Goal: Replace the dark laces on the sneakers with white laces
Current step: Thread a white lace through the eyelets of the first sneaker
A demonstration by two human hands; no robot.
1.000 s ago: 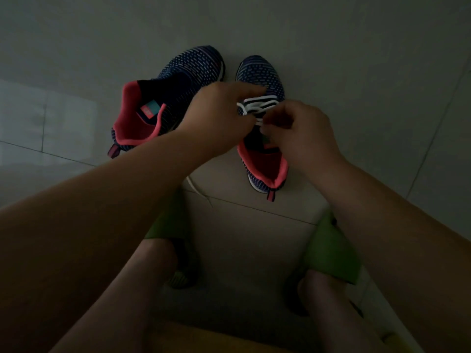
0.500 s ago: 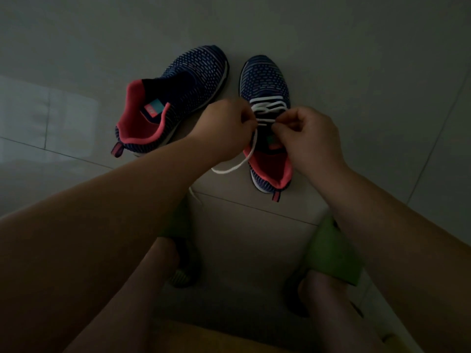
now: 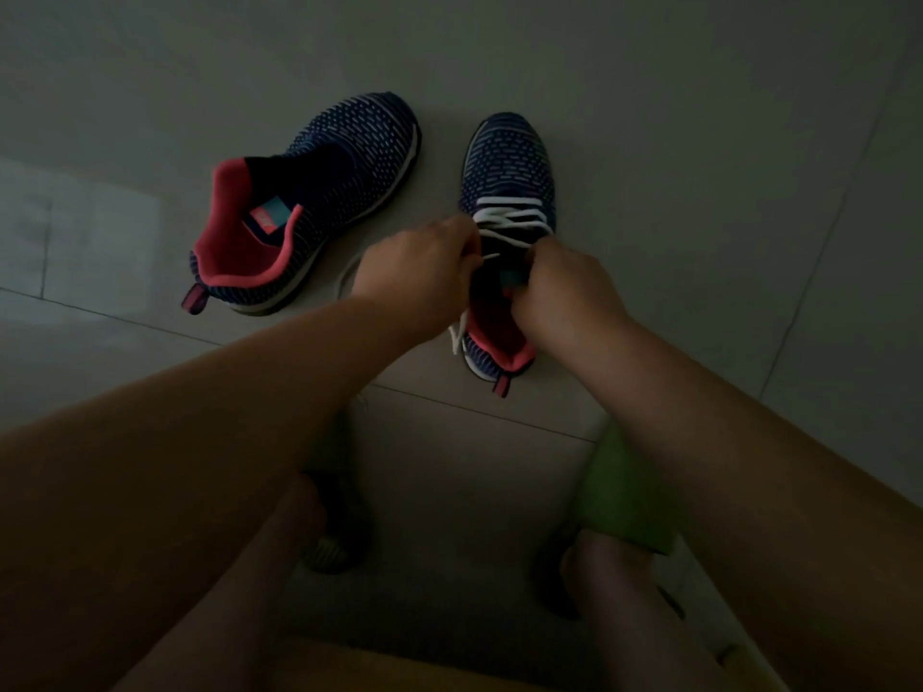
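Observation:
Two dark blue knit sneakers with pink lining stand on the tiled floor. The left sneaker [image 3: 319, 192] lies angled and has no lace. The right sneaker [image 3: 509, 167] points away from me, with a white lace [image 3: 509, 219] crossed through its front eyelets. My left hand [image 3: 419, 272] pinches an end of that lace at the shoe's left side. My right hand [image 3: 564, 287] grips the tongue and upper at the shoe's right side. A loose stretch of lace hangs below my left hand near the heel, and another loop lies on the floor between the shoes.
My two feet in green sandals [image 3: 619, 496] rest on the floor close to me, below the sneakers. Grey floor tiles [image 3: 699, 142] with thin joints spread all around. The scene is dim.
Both hands slid back toward the heel along the right sneaker, baring more crossed white lace. The loose loop of lace under my left hand has been drawn shorter.

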